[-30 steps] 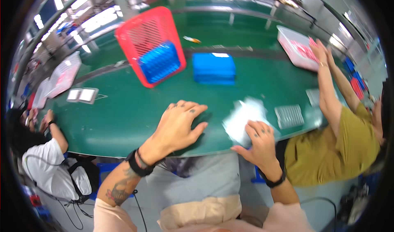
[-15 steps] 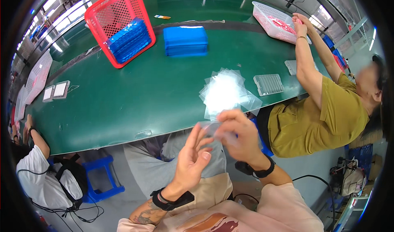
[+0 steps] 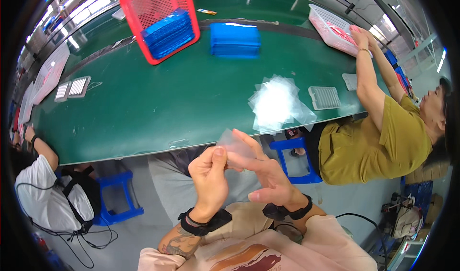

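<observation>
A small clear plastic sheet (image 3: pixel 230 140) is raised just in front of the table edge. My left hand (image 3: pixel 210 177) pinches its lower left corner between thumb and curled fingers. Close beside it, my right hand (image 3: pixel 270 177) has its fingers stretched out behind or against the sheet, with the thumb held apart. Whether those fingertips touch the film is hard to tell. Beyond my hands, a fanned pile of similar clear sheets (image 3: pixel 275 105) lies near the front of the green table (image 3: pixel 158 113), shining brightly under the light.
A red basket (image 3: pixel 195 17) with blue packs leans at the back, beside a blue stack (image 3: pixel 235 40). Right of the pile lies a clear ribbed tray (image 3: pixel 324 98). One person in olive (image 3: pixel 359 146) reaches into a white basket (image 3: pixel 330 36); another sits left, near a blue stool (image 3: pixel 117 196).
The sheet has passed from my right hand's fingers to a pinch in my left hand. My right hand has opened out and lowered. The whole view has shifted slightly.
</observation>
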A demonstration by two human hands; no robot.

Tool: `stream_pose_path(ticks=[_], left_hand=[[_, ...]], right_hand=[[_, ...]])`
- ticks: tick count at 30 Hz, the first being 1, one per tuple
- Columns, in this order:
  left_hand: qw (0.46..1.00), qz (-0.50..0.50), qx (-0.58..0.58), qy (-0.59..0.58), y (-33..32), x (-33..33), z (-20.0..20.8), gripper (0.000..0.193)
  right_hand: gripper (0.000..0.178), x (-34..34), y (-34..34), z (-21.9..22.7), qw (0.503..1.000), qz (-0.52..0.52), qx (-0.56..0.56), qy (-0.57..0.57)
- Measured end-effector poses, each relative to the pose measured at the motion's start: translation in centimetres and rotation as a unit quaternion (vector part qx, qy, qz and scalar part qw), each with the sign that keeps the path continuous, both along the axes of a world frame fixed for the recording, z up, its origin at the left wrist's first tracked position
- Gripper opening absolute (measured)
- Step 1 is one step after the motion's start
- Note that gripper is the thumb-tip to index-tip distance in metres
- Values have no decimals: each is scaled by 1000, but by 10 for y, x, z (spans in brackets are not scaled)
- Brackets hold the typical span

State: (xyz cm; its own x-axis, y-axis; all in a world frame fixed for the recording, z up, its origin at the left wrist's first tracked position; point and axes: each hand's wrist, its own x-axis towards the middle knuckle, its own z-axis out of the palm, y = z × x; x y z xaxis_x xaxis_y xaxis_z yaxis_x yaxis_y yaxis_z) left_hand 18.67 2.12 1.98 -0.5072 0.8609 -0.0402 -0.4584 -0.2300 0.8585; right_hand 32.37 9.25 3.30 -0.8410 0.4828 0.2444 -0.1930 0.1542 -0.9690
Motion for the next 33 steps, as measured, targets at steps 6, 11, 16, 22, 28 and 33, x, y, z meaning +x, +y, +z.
stream_pose_path(ticks=[6,11,16,22,28,33], left_hand=[[987,69,-7,-142,0,-15,3,27],[995,51,-86,-13,-24,-24,-4,21],[992,-31,-105,-55,-39,-17,-36,17],[971,-67,-140,-184,-39,-7,-58,27],[927,-172,-83,-324,-23,5,-90,27],[938,-161,-157,-263,8,23,-65,20]], right_hand=[[77,-11,-12,4,923,-185,335,-36],[83,6,70,11,845,-352,356,-189],[95,-11,123,-14,687,-372,419,-464],[74,5,89,-29,778,-316,462,-286],[27,1,80,-56,736,-396,545,-66],[18,-8,49,-49,849,-404,339,-36]])
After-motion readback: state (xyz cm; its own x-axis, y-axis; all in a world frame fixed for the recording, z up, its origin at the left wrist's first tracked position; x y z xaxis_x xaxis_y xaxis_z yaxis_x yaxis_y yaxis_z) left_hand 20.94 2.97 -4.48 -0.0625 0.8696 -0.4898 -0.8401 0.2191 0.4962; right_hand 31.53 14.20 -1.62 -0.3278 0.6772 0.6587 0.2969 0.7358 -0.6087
